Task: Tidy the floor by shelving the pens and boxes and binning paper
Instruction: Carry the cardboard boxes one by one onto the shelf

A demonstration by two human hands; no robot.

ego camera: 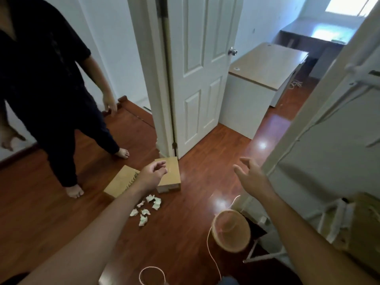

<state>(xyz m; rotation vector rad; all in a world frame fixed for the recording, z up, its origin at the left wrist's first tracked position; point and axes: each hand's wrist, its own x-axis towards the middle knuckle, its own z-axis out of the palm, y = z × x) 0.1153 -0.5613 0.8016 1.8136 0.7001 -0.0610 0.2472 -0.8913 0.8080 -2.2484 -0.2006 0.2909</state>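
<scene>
Two brown cardboard boxes lie on the wooden floor: one (171, 175) by the door's foot, another (121, 183) to its left with writing on top. Several crumpled paper scraps (147, 209) are scattered just in front of them. A round tan bin (231, 230) stands at the lower right beside a white shelf frame (304, 128). My left hand (153, 174) hovers over the boxes, fingers loosely curled, holding nothing that I can see. My right hand (251, 176) reaches forward above the floor, fingers spread, nothing in it. No pens are visible.
Another person in dark clothes stands barefoot (75, 191) at the left, close to the boxes. A white door (202, 75) stands ajar ahead, a wood-topped cabinet (265, 64) behind it. A thin cord (211, 251) trails across the floor near the bin.
</scene>
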